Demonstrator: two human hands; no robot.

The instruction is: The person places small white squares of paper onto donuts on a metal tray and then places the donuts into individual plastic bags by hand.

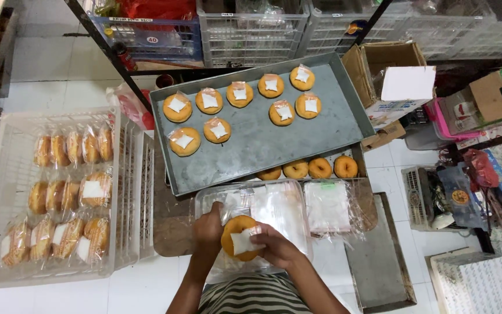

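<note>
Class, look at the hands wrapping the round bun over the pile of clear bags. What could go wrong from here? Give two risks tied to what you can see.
1. The bun is held between the left hand and right hand above the clear bags; a loose grip might drop it.
2. The grey tray sits tilted over four bare buns; a knock could slide it onto them.

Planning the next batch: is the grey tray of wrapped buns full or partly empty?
Partly empty. Nine wrapped buns sit along the far side of the grey tray; its near half is bare metal.
</note>
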